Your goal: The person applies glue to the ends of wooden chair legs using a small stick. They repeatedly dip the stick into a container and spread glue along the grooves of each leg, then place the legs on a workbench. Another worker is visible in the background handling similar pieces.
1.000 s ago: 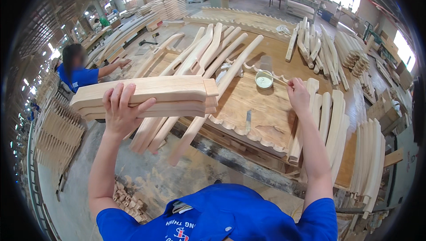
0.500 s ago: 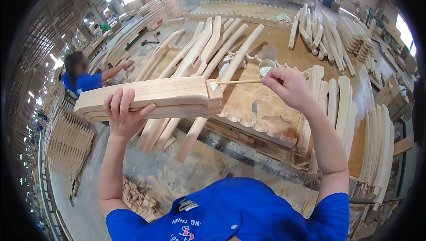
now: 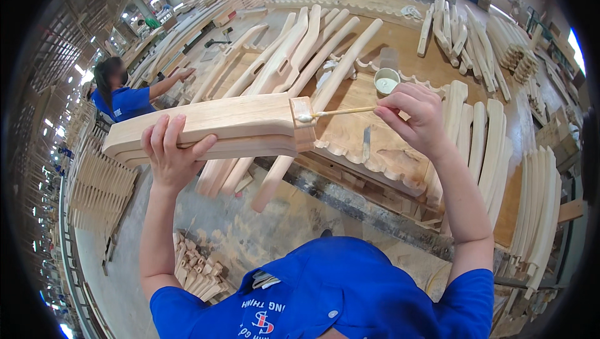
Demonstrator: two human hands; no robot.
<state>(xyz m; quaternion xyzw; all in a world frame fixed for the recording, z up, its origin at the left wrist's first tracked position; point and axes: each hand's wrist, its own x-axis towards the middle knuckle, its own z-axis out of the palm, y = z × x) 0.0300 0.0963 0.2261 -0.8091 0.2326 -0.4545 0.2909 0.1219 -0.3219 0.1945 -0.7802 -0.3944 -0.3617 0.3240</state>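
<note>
My left hand [image 3: 172, 154] is wrapped around a thick, pale wooden furniture part [image 3: 212, 117], held up in front of me. The part ends at the right in a stepped tenon [image 3: 303, 115]. Between the fingertips of my right hand [image 3: 412, 117] is a thin stick [image 3: 347, 111], its white, glue-like tip touching the tenon. Behind the right hand, on the bench, stands a round tub [image 3: 386, 81] of white paste. A flat blade-like tool [image 3: 367, 144] lies on the board below the stick.
Long wooden pieces [image 3: 356, 51] lie across the workbench beyond my left hand, and more curved pieces [image 3: 478, 145] rest at its right. A co-worker in blue [image 3: 125, 98] is at the left. Cut wood ends [image 3: 197, 267] are piled on the floor.
The stick's tip has moved over the tenon's end, and white paste now sits there. My right hand has shifted slightly right. The wooden part has turned a little, showing more of its end.
</note>
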